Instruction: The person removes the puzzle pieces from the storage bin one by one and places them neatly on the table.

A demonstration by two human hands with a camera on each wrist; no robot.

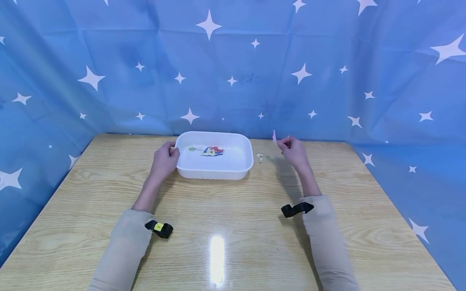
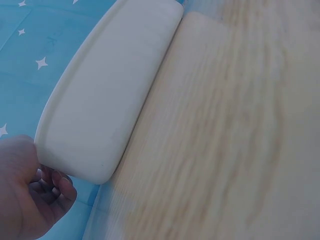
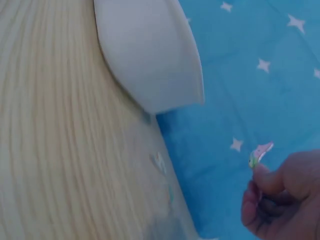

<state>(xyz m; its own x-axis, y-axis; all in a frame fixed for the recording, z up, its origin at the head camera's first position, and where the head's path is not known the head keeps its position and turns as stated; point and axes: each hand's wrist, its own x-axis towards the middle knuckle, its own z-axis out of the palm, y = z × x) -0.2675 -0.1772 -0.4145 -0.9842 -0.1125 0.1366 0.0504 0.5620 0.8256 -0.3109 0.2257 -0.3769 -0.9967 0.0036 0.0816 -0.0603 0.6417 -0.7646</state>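
Observation:
My left hand (image 1: 165,159) grips the left end of a white plastic basin (image 1: 214,175), thumb at its rim and fingers curled underneath in the left wrist view. Inside the basin lies a small pile of flat colourful cut-outs (image 1: 212,151), red, blue and pale yellow, with a green one (image 1: 192,149) to their left. To the right of the basin, my right hand (image 1: 294,152) pinches a small flat pink-and-green sticker-like piece (image 3: 258,154) between thumb and forefinger, raised above the table's back edge. A pale cut-out (image 1: 259,156) lies on the table between basin and right hand.
The wooden table (image 1: 247,226) reaches back to a blue curtain (image 1: 255,101) with white stars, right behind the basin. A faint small scrap (image 1: 270,157) lies beside the pale cut-out. Black wrist bands (image 1: 296,209) sit over both sleeves.

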